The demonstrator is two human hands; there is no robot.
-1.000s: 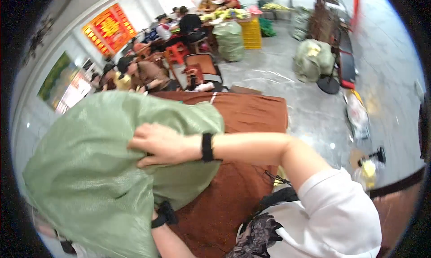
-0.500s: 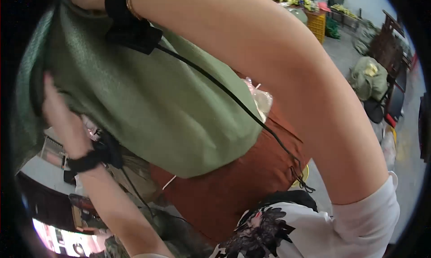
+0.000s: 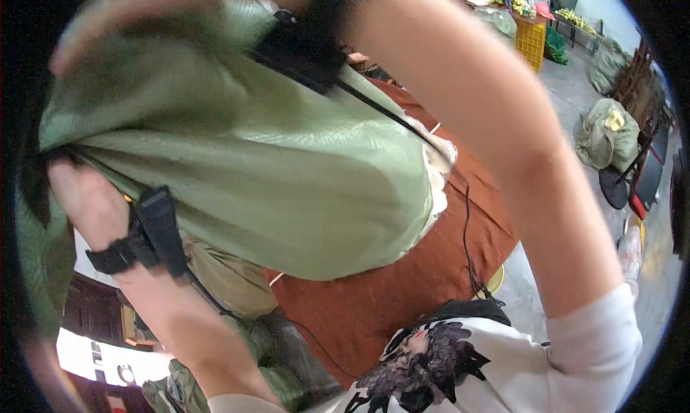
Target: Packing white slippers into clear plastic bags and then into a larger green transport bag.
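A large green woven sack (image 3: 287, 197) hangs over the middle and left of the view, its lower end bulging out. My left hand (image 3: 90, 197) is at the sack's left side, where folds draw together toward it; its fingers are hidden in the cloth. My right hand (image 3: 165, 18) reaches across the top, blurred and partly cut off, with a finger stretched out along the sack's upper left. Dark straps and cables are on both my wrists. Behind the sack's right end shows a crumpled whitish plastic bag (image 3: 442, 161).
Reddish-brown cloth (image 3: 359, 305) spreads beneath the sack. Bunched green sacks (image 3: 230, 276) lie at lower left. To the right, a stuffed pale green sack (image 3: 607, 133) stands on the floor near dark chairs. Farther back are a yellow crate (image 3: 530, 45) and tables with yellow-green produce.
My right hand has swung down across the sack's top left. My left hand has gone from stretched out to tucked in the cloth. The sack has shifted, with new folds across it.
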